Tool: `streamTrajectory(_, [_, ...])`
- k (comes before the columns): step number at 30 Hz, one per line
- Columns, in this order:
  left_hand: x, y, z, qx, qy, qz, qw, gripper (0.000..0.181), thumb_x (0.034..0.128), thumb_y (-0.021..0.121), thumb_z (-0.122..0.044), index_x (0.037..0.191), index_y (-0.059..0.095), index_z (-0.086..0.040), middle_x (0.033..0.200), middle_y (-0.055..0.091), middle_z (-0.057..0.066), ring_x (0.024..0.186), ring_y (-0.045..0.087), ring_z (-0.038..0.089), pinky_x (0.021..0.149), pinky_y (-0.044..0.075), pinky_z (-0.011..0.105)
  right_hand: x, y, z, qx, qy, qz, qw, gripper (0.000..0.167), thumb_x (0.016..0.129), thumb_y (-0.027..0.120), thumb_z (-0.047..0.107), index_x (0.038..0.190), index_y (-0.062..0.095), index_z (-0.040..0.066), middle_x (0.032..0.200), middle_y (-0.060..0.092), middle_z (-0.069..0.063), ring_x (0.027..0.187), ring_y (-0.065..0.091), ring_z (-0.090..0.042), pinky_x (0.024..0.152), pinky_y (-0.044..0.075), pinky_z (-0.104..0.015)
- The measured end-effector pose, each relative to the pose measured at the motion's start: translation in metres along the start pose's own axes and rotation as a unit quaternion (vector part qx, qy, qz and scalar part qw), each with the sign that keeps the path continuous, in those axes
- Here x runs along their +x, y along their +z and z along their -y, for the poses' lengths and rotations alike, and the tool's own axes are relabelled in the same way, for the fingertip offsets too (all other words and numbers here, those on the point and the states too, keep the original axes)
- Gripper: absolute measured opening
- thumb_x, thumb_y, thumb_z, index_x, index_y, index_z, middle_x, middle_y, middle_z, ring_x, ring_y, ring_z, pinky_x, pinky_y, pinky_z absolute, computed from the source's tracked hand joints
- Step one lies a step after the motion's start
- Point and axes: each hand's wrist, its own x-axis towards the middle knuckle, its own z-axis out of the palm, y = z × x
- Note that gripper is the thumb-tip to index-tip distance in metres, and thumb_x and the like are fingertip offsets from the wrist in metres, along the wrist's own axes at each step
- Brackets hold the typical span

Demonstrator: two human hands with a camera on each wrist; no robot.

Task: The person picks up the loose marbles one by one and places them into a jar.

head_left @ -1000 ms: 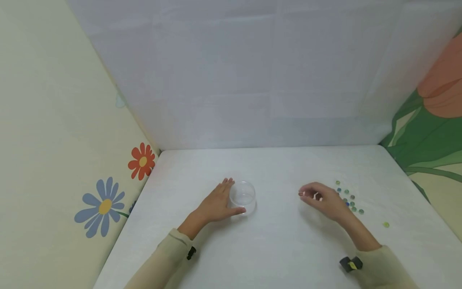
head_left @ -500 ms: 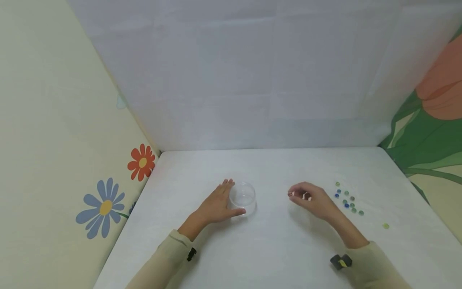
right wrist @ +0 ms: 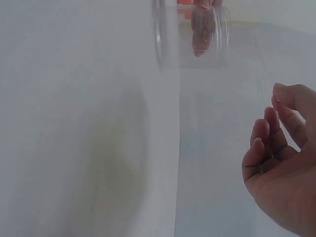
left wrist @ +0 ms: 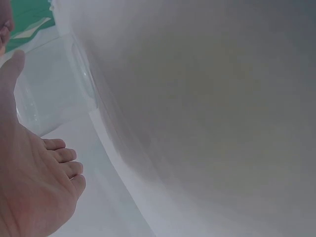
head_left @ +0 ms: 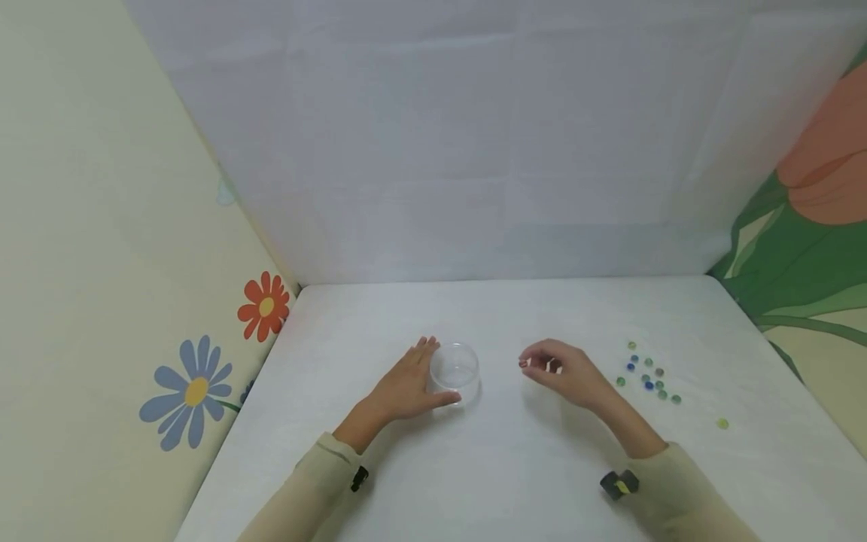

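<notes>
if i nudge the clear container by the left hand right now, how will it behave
The clear container probably feels stiff, as its shape looks evenly round. It would likely slide before tipping, standing upright on a base about as wide as its top. It may be fairly light, since nothing shows inside.

White tabletop, white backdrop, flowered walls

White table bore clear round container, upright in crook of left hand. Glassy beads, mostly green and blue, lay right of right hand; one yellow-green bead well apart.
</notes>
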Motion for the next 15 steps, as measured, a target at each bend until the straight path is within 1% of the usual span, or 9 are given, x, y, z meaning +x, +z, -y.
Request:
streamTrajectory(3, [0.000,0.001,0.000,0.001,-0.002,0.000,1.0000,0.114,0.0843,0.058,-0.079,0.161,0.020,-0.004,0.169,0.018,0.011,0.156,0.015,0.027,0.126,0.021,0.045,0.004,0.004,0.003,0.003,0.001,0.005,1.0000,0.014,0.092,0.074,0.013,0.106,0.073,0.016,0.090,0.066,0.007,0.083,0.059,-0.010,0.073,0.054,-0.023])
streamTrajectory(10, [-0.001,-0.001,-0.002,-0.008,-0.006,0.000,1.0000,0.114,0.0837,0.059,-0.079,0.161,0.020,-0.005,0.169,0.019,0.012,0.156,0.017,0.029,0.125,0.023,0.047,0.010,0.013,0.006,0.007,-0.007,0.014,0.9999,0.013,0.093,0.074,0.014,0.106,0.073,0.013,0.090,0.066,0.005,0.083,0.059,-0.011,0.073,0.054,-0.024])
streamTrajectory(15, [-0.001,-0.002,-0.003,-0.003,-0.011,0.003,0.9999,0.115,0.0835,0.058,-0.080,0.162,0.019,-0.005,0.169,0.019,0.013,0.156,0.017,0.030,0.125,0.024,0.048,0.015,0.019,0.010,0.008,-0.002,0.026,0.9996,0.013,0.094,0.074,0.016,0.107,0.073,0.015,0.090,0.066,0.006,0.083,0.059,-0.011,0.075,0.055,-0.024])
